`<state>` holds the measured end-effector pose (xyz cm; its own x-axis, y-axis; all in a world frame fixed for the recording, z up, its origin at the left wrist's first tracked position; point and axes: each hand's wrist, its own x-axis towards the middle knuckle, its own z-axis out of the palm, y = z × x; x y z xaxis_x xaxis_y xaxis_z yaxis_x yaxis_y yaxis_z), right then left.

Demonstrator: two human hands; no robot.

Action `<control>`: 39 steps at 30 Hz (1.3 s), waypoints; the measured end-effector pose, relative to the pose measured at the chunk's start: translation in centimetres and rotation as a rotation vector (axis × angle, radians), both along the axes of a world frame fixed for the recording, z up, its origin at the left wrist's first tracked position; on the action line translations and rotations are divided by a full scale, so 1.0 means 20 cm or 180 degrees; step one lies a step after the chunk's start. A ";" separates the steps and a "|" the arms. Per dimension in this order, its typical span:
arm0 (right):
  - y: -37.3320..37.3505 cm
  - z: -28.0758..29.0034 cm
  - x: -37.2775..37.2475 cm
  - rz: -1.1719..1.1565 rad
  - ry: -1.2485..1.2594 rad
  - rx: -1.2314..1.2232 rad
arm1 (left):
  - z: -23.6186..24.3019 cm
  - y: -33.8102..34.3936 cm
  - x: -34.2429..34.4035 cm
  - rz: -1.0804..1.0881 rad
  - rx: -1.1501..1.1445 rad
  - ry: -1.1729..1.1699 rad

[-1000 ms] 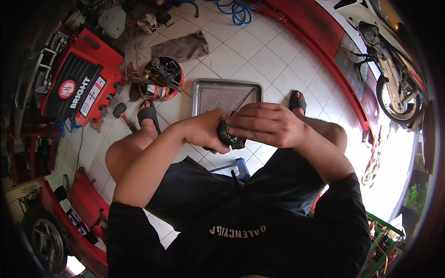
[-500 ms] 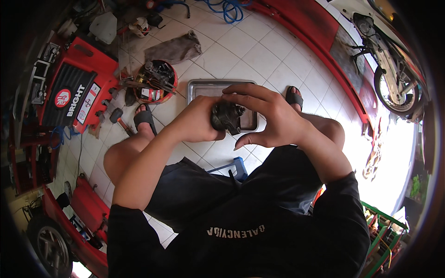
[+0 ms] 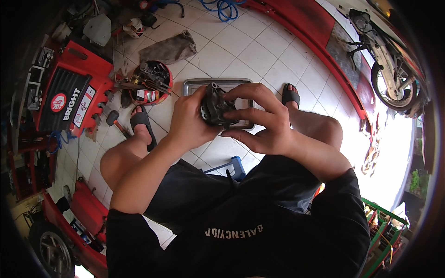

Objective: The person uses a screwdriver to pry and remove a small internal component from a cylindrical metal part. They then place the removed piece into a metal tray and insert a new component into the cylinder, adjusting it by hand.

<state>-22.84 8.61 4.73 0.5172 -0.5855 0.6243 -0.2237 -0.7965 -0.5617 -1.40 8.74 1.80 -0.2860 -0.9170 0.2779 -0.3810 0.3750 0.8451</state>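
A dark cast-metal vehicle part (image 3: 214,107), with small holes in the lugs along its edge, is held up in front of me. My left hand (image 3: 186,121) wraps round its left side and underside. From the right, my right hand (image 3: 266,121) has its fingertips on the part's face and its thumb near the lower edge. The palms and bent fingers hide some of the part. Beneath it on the floor is a shallow metal tray (image 3: 197,81), largely covered by my hands.
Between my legs lies a blue-ended tool (image 3: 238,168). On the left are a hammer (image 3: 112,118), a red basin (image 3: 170,89) full of metal parts, a grey cloth (image 3: 169,48) and a red machine (image 3: 95,60). A red ramp (image 3: 315,48) and a motorcycle (image 3: 384,65) stand at the right.
The vehicle part has been turned, so a different side with lugs shows. My right hand, spread apart from it earlier, has closed in and now touches it.
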 end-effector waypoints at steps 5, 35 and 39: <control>0.01 0.01 0.02 0.0009 -0.0174 0.0198 | 0.01 0.02 0.00 0.0157 -0.0097 -0.0020; -0.03 -0.10 -0.02 0.0388 0.0534 0.0748 | -0.01 0.06 0.07 -0.0302 0.0151 -0.1490; 0.04 -0.11 0.01 -0.0141 0.0381 0.1819 | -0.01 0.08 0.06 -0.0094 -0.0773 -0.1826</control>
<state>-22.62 9.44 2.45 0.5321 -0.8347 0.1419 -0.3382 -0.3631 -0.8682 -0.15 10.34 1.56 -0.4758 -0.8364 0.2722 -0.7356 0.5481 0.3981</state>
